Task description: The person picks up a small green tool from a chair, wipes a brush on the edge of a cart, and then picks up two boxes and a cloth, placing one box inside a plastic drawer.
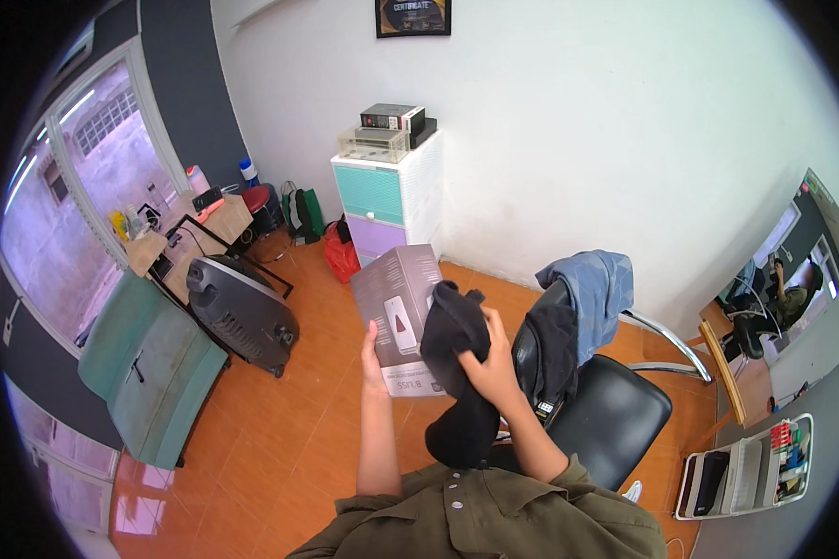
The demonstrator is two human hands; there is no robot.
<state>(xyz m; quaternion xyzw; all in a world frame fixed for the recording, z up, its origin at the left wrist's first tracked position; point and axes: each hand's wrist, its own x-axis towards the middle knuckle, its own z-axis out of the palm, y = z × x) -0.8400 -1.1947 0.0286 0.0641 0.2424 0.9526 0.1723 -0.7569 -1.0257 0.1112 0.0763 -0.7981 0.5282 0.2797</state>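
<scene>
In front of my chest I hold up a grey-brown cardboard product box (396, 314) with a picture of a white device on its side and printed text. My left hand (372, 363) grips the box's left side, thumb upright along its face. A bunched black cloth (454, 335) is in my right hand (493, 363) and presses against the box's right side. Part of the cloth hangs down toward my shirt. Just right of my right hand stands a black salon chair (601, 412), with a dark towel (554, 349) and a blue patterned cloth (594, 293) over its back.
A plastic drawer cabinet (419, 189) with boxes on top stands by the wall. To the left are a grey wheeled appliance (241, 314), a cluttered wooden table (227, 220) and a worn green cabinet (154, 370). A white trolley (744, 475) and a wall mirror (776, 279) are at right.
</scene>
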